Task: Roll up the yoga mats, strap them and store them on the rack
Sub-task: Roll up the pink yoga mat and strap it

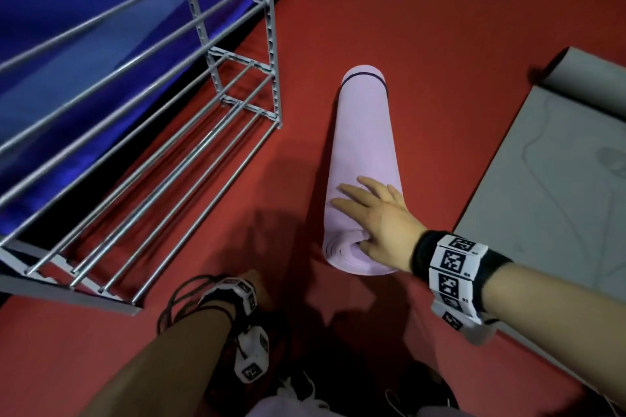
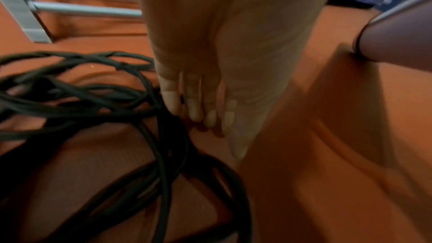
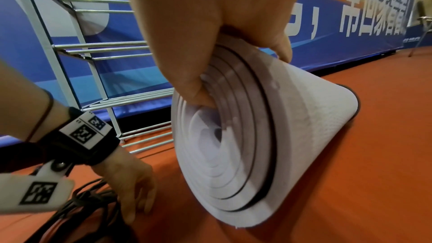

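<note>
A rolled pink yoga mat (image 1: 364,145) lies on the red floor, with a dark strap (image 1: 364,75) round its far end. My right hand (image 1: 359,217) grips the near end: the thumb is tucked into the roll's spiral (image 3: 222,145) and the fingers are spread over the top. My left hand (image 2: 203,115) reaches down to the floor with straight fingers, beside a tangle of black straps (image 2: 81,103). It touches the floor next to them and holds nothing. The grey metal rack (image 1: 237,132) stands just left of the mat.
A grey mat (image 1: 542,179) lies unrolled on the right, its far end curled up. A blue banner wall (image 3: 350,25) runs behind the rack. Red floor separates the rack from the pink mat.
</note>
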Available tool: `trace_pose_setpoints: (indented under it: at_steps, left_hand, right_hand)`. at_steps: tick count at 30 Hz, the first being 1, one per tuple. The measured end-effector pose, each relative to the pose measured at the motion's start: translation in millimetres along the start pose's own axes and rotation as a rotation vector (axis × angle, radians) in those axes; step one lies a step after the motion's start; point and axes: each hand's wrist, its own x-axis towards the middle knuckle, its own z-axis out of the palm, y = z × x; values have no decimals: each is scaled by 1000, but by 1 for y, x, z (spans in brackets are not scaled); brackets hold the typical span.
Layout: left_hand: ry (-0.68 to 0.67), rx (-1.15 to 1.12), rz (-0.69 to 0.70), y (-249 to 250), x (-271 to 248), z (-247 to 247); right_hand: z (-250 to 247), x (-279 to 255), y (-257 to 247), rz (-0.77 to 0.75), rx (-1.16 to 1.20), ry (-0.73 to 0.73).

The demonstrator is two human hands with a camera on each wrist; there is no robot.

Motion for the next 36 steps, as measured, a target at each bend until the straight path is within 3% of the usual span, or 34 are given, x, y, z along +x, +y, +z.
trace_pose_setpoints:
  at_steps: [3,8,11,15,18,21,24,27,31,36]
  left_hand:
    - [-39,68,51,13,2,14]
    - [71,112,71,4,19,29]
    - [83,51,99,8,12,14]
    - [288,-363,95,31,-6,-32]
    - [417,-648,169,56,-29,-69]
    - [463,-886,364,90,-66,-101]
    - [488,-1030,590,127,-118,-127]
    - [534,-1006,799,154,-171,-150]
    - [724,-843,1029,168,-225,-171]
    - [822,-342,1027,188,-286,-189]
  right_hand:
    - [7,-1,0,4,-32,-30]
    - [16,-7,4,4,-46,-55]
    - [15,-11,7,11,-44,-63]
    - [10,-15,12,11,30,6]
    - [0,-18,24,-3,162,139]
    - [-27,-20,29,8,277,331]
    - [-63,-25,28,84,352,427]
    - [-96,-35,21,148,418,513]
    - [-141,-53,10,274,535,628]
    - [-179,-68,-9,348,636,712]
